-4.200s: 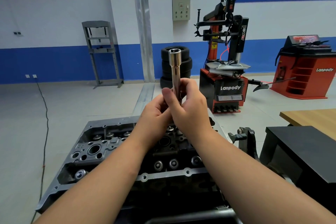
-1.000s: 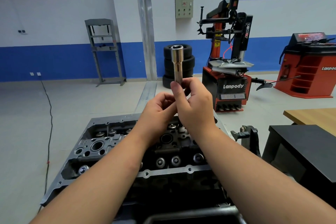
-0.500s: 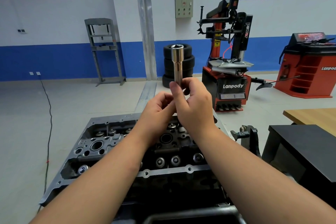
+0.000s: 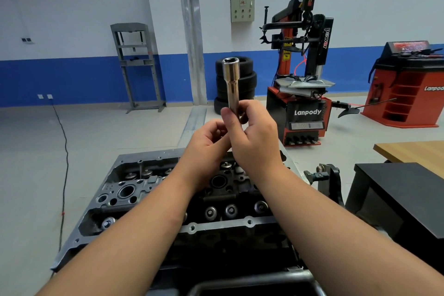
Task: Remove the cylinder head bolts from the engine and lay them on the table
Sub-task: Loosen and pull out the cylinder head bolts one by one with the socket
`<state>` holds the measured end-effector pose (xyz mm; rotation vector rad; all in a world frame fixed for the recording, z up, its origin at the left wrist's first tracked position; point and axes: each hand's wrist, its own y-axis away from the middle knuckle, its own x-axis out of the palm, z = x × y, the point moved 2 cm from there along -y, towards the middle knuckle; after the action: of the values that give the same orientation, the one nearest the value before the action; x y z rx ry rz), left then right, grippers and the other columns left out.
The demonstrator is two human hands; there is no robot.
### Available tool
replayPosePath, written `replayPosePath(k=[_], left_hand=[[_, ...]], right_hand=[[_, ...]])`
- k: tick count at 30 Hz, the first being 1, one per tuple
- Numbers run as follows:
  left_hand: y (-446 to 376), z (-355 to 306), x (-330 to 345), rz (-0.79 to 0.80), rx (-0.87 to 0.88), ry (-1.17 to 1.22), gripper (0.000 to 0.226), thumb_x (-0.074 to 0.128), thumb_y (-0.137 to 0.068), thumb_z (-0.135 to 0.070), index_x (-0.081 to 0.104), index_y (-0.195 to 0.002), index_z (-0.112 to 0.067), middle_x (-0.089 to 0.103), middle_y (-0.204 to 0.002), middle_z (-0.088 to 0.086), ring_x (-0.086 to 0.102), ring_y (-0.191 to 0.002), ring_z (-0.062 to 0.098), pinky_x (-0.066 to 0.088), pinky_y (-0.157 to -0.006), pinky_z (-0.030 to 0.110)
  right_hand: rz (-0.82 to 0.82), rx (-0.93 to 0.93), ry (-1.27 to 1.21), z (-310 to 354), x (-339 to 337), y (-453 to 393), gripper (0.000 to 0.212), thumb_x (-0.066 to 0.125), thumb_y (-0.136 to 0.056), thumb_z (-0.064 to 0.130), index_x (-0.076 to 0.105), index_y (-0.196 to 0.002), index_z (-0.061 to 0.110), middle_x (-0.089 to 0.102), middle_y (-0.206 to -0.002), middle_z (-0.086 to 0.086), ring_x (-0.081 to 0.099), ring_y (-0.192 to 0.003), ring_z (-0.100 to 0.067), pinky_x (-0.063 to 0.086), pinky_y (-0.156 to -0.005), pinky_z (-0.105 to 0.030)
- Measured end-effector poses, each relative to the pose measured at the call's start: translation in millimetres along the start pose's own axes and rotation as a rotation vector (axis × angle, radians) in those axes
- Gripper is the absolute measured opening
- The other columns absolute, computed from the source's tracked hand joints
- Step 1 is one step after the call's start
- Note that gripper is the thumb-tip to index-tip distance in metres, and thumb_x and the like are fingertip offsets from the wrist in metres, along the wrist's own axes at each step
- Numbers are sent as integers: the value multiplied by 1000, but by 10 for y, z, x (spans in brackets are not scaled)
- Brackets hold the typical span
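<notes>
A long chrome deep socket (image 4: 231, 81) stands upright above the engine, its open end up. My right hand (image 4: 254, 139) grips its lower part between thumb and fingers. My left hand (image 4: 206, 142) is curled against the socket's hidden bottom end; what it holds there is covered by my fingers. Below my arms lies the dark grey cylinder head (image 4: 149, 190) with valve springs and round bores showing. I cannot pick out any loose bolt.
A black stand top (image 4: 403, 194) and a wooden table (image 4: 418, 154) are at the right. A clamp bracket (image 4: 324, 175) sits beside the engine. Farther off stand a tyre changer (image 4: 302, 94), stacked tyres (image 4: 245, 79), a red balancer (image 4: 408, 89) and a grey press frame (image 4: 137, 65).
Over the last four seconds both hands and the socket rose slightly and shifted a little right; in the last second my left fingers shifted slightly at the socket's base.
</notes>
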<state>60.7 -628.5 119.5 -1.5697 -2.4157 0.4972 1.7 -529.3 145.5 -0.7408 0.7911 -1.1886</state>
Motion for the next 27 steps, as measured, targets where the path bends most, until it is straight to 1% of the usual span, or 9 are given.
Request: replayPosePath(k=[3, 5, 8, 11, 14, 16, 19, 23, 27], left_hand=[[20, -13, 20, 77, -31, 31, 28, 52, -105, -42, 75, -116, -28, 79, -109, 2, 75, -101, 17, 59, -80, 25], [33, -22, 23, 86, -38, 25, 28, 50, -108, -40, 75, -116, -32, 78, -111, 2, 75, -103, 18, 59, -81, 27], [34, -31, 30, 54, -14, -33, 24, 57, -105, -42, 74, -114, -29, 79, -106, 0, 75, -100, 15, 58, -79, 25], [9, -22, 20, 19, 23, -52, 11, 66, -101, -31, 73, -109, -29, 79, -101, 1, 76, -93, 15, 59, -74, 23], [-4, -2, 7, -1, 25, -38, 9, 67, -101, -28, 73, -108, -28, 78, -99, 3, 74, -88, 15, 61, -74, 28], [12, -14, 6, 24, 20, 1, 18, 57, -105, -34, 73, -112, -27, 78, -101, -1, 74, -93, 12, 60, -76, 26], [41, -32, 11, 95, -9, 33, 30, 43, -111, -35, 71, -122, -29, 78, -114, -1, 73, -108, 15, 59, -85, 25], [36, -35, 27, 54, -6, -41, 26, 53, -108, -39, 72, -118, -24, 79, -104, -2, 74, -96, 11, 57, -77, 25], [5, -10, 11, 14, 36, -79, 14, 66, -100, -33, 71, -112, -27, 79, -97, -2, 76, -87, 14, 60, -71, 25]], right_hand=[[47, 15, 6, -4, 22, -5, 30, 50, -99, 32, 66, -98, 7, 62, -87, -1, 56, -86, -21, 45, -76, -32], [58, 25, 3, -2, 27, 0, 31, 47, -100, 32, 66, -97, 8, 62, -86, 0, 55, -87, -20, 43, -76, -31], [55, 46, -24, 4, 19, 7, 31, 48, -99, 37, 65, -100, 11, 61, -87, 3, 56, -86, -17, 44, -75, -27], [64, 43, -24, 7, 9, 6, 24, 60, -94, 41, 60, -103, 19, 59, -87, 9, 57, -84, -10, 44, -74, -19], [7, 6, -1, 1, -10, -5, 23, 61, -94, 34, 65, -97, 12, 63, -87, 4, 58, -83, -12, 45, -74, -22], [5, -7, 5, 0, -3, -4, 27, 57, -96, 32, 67, -99, 7, 65, -89, -2, 59, -85, -19, 47, -75, -30], [58, 6, 24, 2, 24, 5, 33, 47, -100, 32, 67, -102, 6, 63, -90, 0, 57, -87, -18, 44, -75, -28], [53, 51, -15, 3, 17, 7, 33, 45, -100, 33, 66, -103, 9, 63, -90, 1, 58, -89, -19, 45, -78, -29], [67, 38, -25, 9, 4, 6, 27, 60, -93, 44, 60, -99, 17, 60, -84, 4, 58, -81, -15, 46, -72, -25]])
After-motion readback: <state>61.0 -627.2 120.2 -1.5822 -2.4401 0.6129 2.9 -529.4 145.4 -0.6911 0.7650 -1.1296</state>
